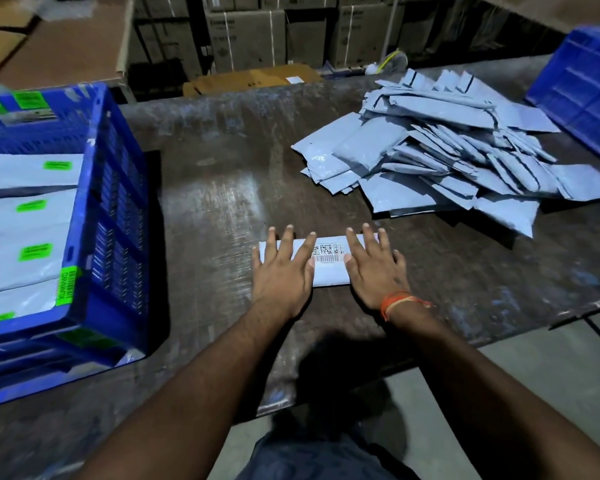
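Both left hand and right hand pin the mailer flat near the counter's front edge, fingers splayed wide (smoothing it, I judge).

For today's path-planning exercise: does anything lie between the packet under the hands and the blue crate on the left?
Nothing visible. Only bare table separates the packet from the crate; the pile lies to the other side.

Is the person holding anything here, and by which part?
Nothing is gripped. Both hands lie flat, fingers straight, on the packet on the table: the left hand presses its left end, the right hand its right end.
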Action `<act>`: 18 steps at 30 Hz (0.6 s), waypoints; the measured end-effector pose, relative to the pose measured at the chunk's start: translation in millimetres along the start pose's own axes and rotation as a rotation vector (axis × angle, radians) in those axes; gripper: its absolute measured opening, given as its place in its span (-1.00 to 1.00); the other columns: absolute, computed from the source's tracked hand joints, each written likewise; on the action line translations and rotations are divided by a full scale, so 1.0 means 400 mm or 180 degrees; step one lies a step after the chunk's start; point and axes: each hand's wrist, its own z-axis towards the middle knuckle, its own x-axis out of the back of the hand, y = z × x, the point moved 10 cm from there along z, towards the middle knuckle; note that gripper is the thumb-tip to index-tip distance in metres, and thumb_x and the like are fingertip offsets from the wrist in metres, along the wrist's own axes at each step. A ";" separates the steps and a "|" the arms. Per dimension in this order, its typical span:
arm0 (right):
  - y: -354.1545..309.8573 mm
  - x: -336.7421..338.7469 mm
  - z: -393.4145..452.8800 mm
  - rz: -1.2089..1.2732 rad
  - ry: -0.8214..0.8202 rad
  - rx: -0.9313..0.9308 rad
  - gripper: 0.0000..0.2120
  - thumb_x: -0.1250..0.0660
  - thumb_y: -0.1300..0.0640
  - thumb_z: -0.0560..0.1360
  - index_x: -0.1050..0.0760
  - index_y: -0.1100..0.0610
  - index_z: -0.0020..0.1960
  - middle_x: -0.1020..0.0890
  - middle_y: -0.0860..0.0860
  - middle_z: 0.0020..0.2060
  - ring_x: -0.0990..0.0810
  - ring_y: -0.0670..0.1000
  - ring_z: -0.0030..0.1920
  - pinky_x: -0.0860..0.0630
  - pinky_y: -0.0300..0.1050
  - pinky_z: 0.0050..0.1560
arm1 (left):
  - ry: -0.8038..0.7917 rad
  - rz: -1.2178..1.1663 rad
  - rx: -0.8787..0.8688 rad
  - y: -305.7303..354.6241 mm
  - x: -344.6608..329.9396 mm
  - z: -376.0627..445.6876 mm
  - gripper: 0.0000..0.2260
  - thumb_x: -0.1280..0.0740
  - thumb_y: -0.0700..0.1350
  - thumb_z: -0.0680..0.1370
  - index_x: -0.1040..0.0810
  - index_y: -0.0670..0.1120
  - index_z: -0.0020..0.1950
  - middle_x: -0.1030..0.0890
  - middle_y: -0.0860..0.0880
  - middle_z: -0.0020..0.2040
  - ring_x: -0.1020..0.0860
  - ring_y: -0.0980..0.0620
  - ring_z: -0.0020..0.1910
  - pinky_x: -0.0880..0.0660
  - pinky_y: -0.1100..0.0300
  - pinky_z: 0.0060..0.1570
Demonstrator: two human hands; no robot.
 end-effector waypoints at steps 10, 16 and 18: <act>0.078 0.019 -0.019 0.0209 0.0080 -0.0504 -0.49 0.01 -0.11 0.67 -0.04 -0.16 0.60 -0.23 0.15 0.51 -0.17 0.20 0.50 -0.23 0.19 0.41 | 0.0167 -0.0673 0.1072 -0.106 0.012 -0.057 -0.54 -0.03 0.13 0.63 -0.19 0.25 0.55 -0.22 -0.22 0.46 -0.30 -0.23 0.43 -0.27 -0.18 0.42; 0.107 0.028 -0.020 0.1766 0.0220 -0.0545 -0.42 -0.33 -0.13 0.49 -0.39 -0.04 0.48 -0.49 0.19 0.21 -0.45 0.20 0.23 -0.33 -0.04 0.35 | 0.0089 -0.1769 0.1738 -0.107 -0.002 -0.056 -0.50 -0.23 0.26 0.51 -0.41 0.22 0.45 -0.49 -0.14 0.29 -0.45 -0.20 0.30 -0.44 -0.02 0.33; 0.136 0.055 -0.009 0.2819 0.0169 -0.0503 -0.53 -0.49 0.09 0.44 -0.54 0.04 0.34 -0.59 0.11 0.19 -0.55 0.11 0.23 -0.43 -0.10 0.28 | 0.0124 -0.2570 0.1764 -0.095 -0.008 -0.036 -0.38 -0.30 0.33 0.35 -0.52 0.15 0.37 -0.66 -0.03 0.17 -0.61 -0.08 0.17 -0.54 -0.05 0.25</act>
